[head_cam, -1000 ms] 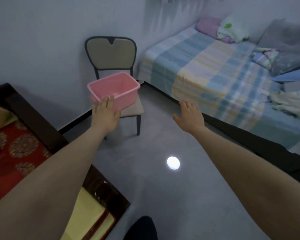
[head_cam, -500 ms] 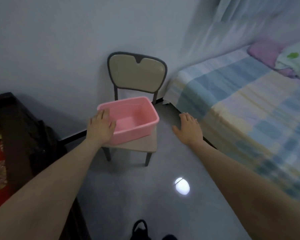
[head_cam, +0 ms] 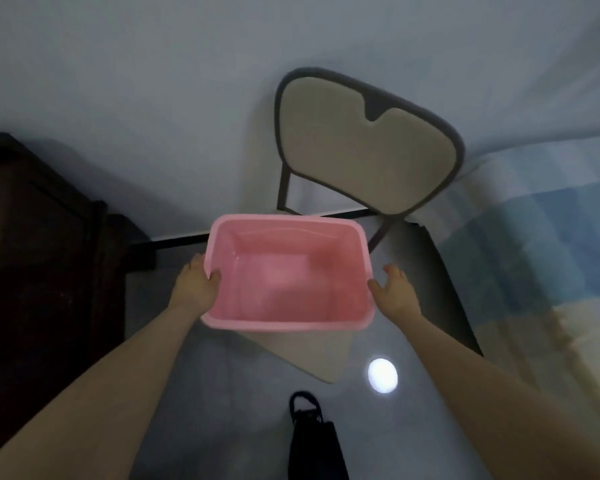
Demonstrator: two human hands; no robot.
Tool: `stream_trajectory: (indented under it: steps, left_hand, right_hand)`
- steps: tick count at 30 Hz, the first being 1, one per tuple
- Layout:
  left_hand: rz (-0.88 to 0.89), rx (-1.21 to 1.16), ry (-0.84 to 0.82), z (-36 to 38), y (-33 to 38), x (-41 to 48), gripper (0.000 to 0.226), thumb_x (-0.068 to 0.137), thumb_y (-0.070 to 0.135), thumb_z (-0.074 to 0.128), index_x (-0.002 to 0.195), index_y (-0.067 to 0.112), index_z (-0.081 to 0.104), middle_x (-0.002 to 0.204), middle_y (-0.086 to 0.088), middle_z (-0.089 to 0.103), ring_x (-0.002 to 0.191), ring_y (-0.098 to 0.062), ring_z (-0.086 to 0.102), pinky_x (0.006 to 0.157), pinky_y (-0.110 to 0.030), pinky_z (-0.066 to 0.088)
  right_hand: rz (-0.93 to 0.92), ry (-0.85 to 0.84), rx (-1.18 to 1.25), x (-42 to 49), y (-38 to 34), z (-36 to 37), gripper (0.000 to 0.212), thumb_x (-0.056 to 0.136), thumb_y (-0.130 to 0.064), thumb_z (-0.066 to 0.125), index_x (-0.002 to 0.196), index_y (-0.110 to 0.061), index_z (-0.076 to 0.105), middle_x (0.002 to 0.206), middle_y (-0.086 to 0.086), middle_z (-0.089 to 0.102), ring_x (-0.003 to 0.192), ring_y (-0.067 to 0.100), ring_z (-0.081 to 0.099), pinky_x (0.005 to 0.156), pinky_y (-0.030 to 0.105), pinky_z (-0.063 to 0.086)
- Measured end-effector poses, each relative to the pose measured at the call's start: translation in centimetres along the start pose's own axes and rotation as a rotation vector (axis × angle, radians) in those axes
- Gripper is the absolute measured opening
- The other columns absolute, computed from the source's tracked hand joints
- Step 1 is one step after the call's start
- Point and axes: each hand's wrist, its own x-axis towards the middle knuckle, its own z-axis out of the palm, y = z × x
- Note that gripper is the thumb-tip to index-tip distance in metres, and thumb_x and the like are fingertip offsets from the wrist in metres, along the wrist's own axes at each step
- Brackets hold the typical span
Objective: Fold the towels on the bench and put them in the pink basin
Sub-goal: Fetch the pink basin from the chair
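Head view: a pink basin (head_cam: 291, 325) sits on the seat of a chair (head_cam: 364, 157), between the two hands; the left hand (head_cam: 196, 287) grips its left rim, thumb hooked inside, fingers outside; the right hand (head_cam: 395, 292) is spread wide just beside the right wall, contact unclear; a bed (head_cam: 541, 244) lies right of the right hand.

There was one pink basin (head_cam: 284, 325), with one chair (head_cam: 364, 157) behind it. Two hands were at the basin: one left hand (head_cam: 196, 289) on its left rim and one right hand (head_cam: 397, 292) by its right rim. One bed (head_cam: 551, 244) lay right of the basin and one dark wooden piece of furniture (head_cam: 39, 254) left of it. Nearer than the basin, the floor (head_cam: 194, 393) showed one bright spot of light (head_cam: 382, 375) and one black object (head_cam: 312, 438), too dim to name.
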Motion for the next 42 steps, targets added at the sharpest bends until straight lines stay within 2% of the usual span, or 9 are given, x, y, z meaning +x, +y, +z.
stream_trajectory:
  steps: [9, 14, 19, 23, 28, 33, 35, 38, 42]
  left_hand:
    - [-0.274, -0.03, 0.024, 1.9, 0.2, 4.7, 0.054, 0.085, 0.017, 0.059, 0.131, -0.006, 0.041, 0.127, -0.026, 0.05, 0.115, -0.041, 0.051, 0.093, -0.041, 0.047]
    - [-0.42, -0.255, 0.003, 1.9, -0.3, 4.3, 0.038, 0.082, 0.024, 0.066, 0.11, -0.001, 0.057, 0.102, -0.016, 0.062, 0.093, -0.034, 0.062, 0.075, -0.036, 0.051]
    - [-0.358, -0.275, 0.181, -1.4, -0.1, 1.3, 0.025, 0.089, 0.025, 0.057, 0.097, 0.001, 0.056, 0.093, -0.014, 0.058, 0.083, -0.028, 0.055, 0.073, -0.034, 0.045]
    - [-0.308, -0.276, 0.287, -7.5, -0.8, -2.1, 0.025, 0.09, 0.026, 0.056, 0.094, 0.002, 0.055, 0.091, -0.014, 0.058, 0.086, -0.031, 0.058, 0.077, -0.039, 0.049]
    - [-0.265, -0.297, 0.481, -15.9, -2.7, -9.0, 0.023, 0.09, 0.025, 0.056, 0.089, 0.002, 0.053, 0.088, -0.013, 0.056, 0.083, -0.029, 0.053, 0.075, -0.037, 0.043]
    - [-0.326, -0.354, 0.712, -23.5, -10.4, -22.5, 0.026, 0.089, 0.025, 0.057, 0.087, 0.0, 0.054, 0.083, -0.013, 0.054, 0.08, -0.03, 0.052, 0.069, -0.037, 0.039]
    - [-0.369, -0.372, 0.8, -25.2, -14.1, -28.2, 0.023, 0.089, 0.026, 0.057, 0.087, 0.003, 0.053, 0.086, -0.013, 0.055, 0.081, -0.029, 0.052, 0.07, -0.036, 0.038]
    - [-0.469, -0.404, 0.932, -26.3, -20.5, -38.3, 0.026, 0.089, 0.028, 0.055, 0.096, 0.003, 0.057, 0.091, -0.013, 0.057, 0.085, -0.031, 0.055, 0.073, -0.037, 0.041]
    - [-0.588, -0.445, 1.048, -25.0, -28.3, -50.6, 0.027, 0.089, 0.027, 0.055, 0.099, 0.002, 0.059, 0.089, -0.012, 0.057, 0.082, -0.031, 0.055, 0.068, -0.036, 0.038]
  right_hand:
    - [0.131, -0.101, 0.122, 7.3, -1.6, 2.4, 0.049, 0.09, -0.026, 0.053, 0.132, -0.003, 0.04, 0.127, 0.019, 0.054, 0.113, 0.038, 0.054, 0.095, 0.041, 0.045]
    - [0.259, -0.036, 0.333, 8.4, -1.7, 2.1, 0.04, 0.09, -0.031, 0.053, 0.118, -0.003, 0.051, 0.107, 0.013, 0.059, 0.093, 0.031, 0.055, 0.08, 0.038, 0.045]
    - [0.175, 0.003, 0.422, 7.0, -4.5, -1.0, 0.028, 0.095, -0.028, 0.044, 0.1, -0.003, 0.056, 0.091, 0.014, 0.054, 0.084, 0.028, 0.049, 0.072, 0.031, 0.034]
    - [0.028, -0.074, 0.486, 4.6, -10.2, -4.1, 0.037, 0.097, -0.027, 0.043, 0.117, 0.001, 0.056, 0.107, 0.018, 0.058, 0.088, 0.022, 0.047, 0.079, 0.029, 0.036]
    - [-0.131, -0.147, 0.534, -2.0, -18.3, -6.4, 0.039, 0.097, -0.03, 0.04, 0.116, 0.0, 0.057, 0.122, 0.022, 0.058, 0.089, 0.02, 0.046, 0.077, 0.028, 0.036]
    - [-0.383, -0.233, 0.457, -14.5, -26.5, -4.7, 0.035, 0.096, -0.022, 0.033, 0.096, -0.001, 0.06, 0.106, 0.027, 0.06, 0.078, 0.03, 0.054, 0.052, 0.02, 0.043]
    - [-0.455, -0.256, 0.454, -19.5, -28.7, -2.9, 0.036, 0.093, -0.03, 0.035, 0.084, -0.005, 0.059, 0.095, 0.019, 0.063, 0.074, 0.027, 0.055, 0.061, 0.022, 0.047]
    - [-0.587, -0.327, 0.367, -29.0, -31.2, 0.7, 0.041, 0.094, -0.033, 0.034, 0.088, -0.003, 0.06, 0.081, 0.012, 0.056, 0.065, 0.021, 0.048, 0.053, 0.028, 0.036]
    - [-0.683, -0.43, 0.335, -40.5, -32.9, 6.8, 0.038, 0.091, -0.036, 0.039, 0.082, -0.006, 0.062, 0.08, 0.01, 0.057, 0.076, 0.027, 0.053, 0.056, 0.03, 0.037]
